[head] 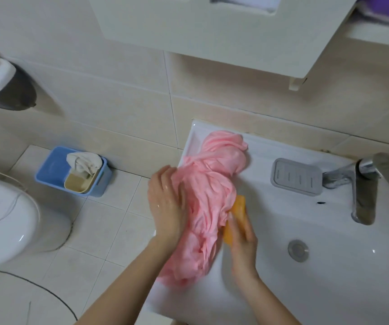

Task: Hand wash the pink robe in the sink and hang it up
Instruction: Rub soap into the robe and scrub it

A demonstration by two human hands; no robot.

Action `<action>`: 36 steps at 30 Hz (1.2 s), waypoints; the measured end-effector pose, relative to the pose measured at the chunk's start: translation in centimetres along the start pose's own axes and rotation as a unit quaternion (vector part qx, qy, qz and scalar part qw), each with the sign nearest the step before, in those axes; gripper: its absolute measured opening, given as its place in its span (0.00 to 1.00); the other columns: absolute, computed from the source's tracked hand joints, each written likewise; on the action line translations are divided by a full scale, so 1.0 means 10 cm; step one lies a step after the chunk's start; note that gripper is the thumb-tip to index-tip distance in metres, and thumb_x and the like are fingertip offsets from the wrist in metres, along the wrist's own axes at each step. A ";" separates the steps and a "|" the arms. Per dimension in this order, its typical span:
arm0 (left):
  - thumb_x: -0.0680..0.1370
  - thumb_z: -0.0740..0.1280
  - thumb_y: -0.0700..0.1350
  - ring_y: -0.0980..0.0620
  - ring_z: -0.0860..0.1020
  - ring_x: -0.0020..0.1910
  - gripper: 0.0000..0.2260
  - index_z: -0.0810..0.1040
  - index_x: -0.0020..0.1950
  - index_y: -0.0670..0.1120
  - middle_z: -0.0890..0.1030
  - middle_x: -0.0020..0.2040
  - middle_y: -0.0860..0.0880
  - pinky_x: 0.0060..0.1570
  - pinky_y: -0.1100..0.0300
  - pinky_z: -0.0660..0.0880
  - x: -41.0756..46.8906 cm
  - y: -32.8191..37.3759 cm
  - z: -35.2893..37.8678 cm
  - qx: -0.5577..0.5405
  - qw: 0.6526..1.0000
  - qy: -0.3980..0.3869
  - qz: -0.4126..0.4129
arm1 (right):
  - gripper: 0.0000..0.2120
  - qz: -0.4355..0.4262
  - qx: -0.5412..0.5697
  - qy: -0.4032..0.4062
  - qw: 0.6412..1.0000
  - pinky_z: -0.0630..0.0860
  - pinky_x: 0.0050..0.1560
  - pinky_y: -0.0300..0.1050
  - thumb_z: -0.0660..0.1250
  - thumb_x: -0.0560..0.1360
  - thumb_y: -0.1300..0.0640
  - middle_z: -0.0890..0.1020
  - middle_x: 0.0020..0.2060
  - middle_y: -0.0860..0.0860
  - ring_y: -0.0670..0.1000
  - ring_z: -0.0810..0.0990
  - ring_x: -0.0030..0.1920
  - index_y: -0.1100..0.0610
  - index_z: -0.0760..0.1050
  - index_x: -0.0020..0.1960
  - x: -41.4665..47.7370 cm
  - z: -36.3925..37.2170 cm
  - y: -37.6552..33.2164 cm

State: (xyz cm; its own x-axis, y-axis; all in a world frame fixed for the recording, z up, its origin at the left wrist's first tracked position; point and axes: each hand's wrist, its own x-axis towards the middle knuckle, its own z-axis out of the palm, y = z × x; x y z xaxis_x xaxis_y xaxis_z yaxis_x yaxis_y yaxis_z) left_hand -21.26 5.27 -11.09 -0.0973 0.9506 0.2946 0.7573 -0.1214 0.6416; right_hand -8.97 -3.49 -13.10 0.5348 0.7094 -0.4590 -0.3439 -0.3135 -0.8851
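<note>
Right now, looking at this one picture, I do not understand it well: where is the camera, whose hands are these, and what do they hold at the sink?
There is no machine here. One camera sits on a person's head and looks forward and down, so both bare arms come in from the bottom edge. The left hand holds the bunched pink robe, which lies along the left side of the white sink. The right hand has an orange soap bar in its grip and presses it against the robe. On the sink's back ledge sits an empty grey soap dish, next to the metal tap. On the floor to the left stand a blue bin and a white toilet.
</note>
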 end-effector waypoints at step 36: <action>0.69 0.59 0.71 0.46 0.49 0.76 0.40 0.63 0.74 0.49 0.58 0.76 0.43 0.69 0.39 0.47 -0.63 -0.89 -0.19 0.189 0.859 -0.409 0.244 | 0.17 -0.456 -0.488 -0.238 0.705 0.68 0.62 0.54 0.63 0.78 0.51 0.73 0.60 0.53 0.58 0.72 0.60 0.44 0.73 0.67 0.02 -0.02 0.26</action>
State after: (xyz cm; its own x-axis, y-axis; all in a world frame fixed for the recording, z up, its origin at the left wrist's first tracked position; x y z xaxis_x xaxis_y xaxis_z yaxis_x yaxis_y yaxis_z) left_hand -28.61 -0.15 -17.31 0.6598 0.7143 -0.2334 0.7501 -0.6074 0.2616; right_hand -9.57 -4.31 -15.54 -0.2102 0.9555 0.2069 0.7944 0.2903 -0.5336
